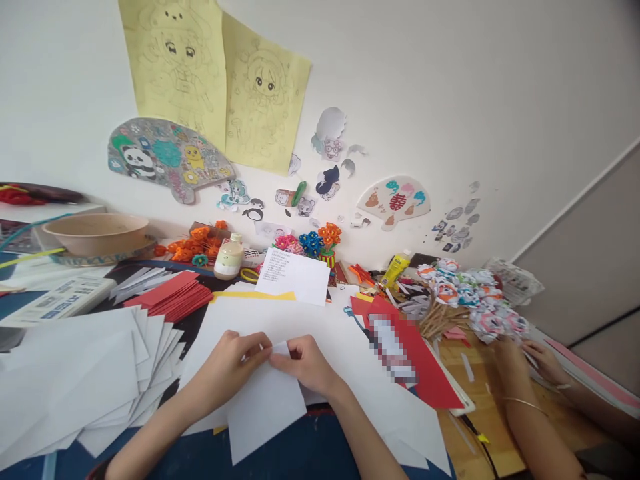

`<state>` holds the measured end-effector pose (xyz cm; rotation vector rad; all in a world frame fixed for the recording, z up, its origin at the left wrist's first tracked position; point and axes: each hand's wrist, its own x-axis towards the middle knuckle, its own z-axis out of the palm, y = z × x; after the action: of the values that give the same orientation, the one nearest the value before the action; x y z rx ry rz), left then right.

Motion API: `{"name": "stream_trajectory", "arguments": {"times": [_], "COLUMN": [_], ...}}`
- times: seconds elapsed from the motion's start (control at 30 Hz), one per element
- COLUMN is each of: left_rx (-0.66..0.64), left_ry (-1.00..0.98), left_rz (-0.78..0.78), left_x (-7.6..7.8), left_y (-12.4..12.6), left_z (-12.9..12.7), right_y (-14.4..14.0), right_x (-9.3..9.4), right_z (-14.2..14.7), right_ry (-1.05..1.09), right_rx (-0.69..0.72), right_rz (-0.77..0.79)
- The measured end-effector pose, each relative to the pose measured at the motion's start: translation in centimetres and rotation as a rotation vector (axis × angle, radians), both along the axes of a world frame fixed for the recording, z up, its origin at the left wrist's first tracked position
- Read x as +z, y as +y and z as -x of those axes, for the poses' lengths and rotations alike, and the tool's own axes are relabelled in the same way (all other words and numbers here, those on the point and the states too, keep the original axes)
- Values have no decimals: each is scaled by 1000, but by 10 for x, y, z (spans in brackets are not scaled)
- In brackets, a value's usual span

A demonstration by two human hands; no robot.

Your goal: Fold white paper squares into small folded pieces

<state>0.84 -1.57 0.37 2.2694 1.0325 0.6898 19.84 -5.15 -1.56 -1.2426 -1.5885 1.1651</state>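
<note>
A: Where's the white sheet [263, 407]?

B: At the near edge of the worktop [480, 400], in the middle, lying on other white paper. The left hand [227, 367] and right hand [305, 363] meet at its top edge, fingers of both pinching the paper there.

A: And around it?

B: A fanned stack of white sheets [85, 387] toward the left edge, red paper [173, 297] behind that. Toward the right edge, another person's hands [530, 360] touch a bunch of paper flowers on sticks [467, 300].
</note>
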Motion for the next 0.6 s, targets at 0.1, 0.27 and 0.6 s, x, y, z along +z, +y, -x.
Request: {"name": "stream_trajectory", "arguments": {"times": [0.1,0.27,0.6], "left_rx": [3,-77,-39], "left_ry": [-63,-110,-249], "left_rz": [31,136,345], "left_x": [1,6,17], "left_y": [-3,-5,5], "left_z": [-1,-2,25], "right_y": [0,0,-8], "right_x": [2,4,15], "right_z": [3,6,-14], "right_ry": [-1,26,109], "right_rx": [-7,4,-210], "right_rz": [-34,-73,-122]}}
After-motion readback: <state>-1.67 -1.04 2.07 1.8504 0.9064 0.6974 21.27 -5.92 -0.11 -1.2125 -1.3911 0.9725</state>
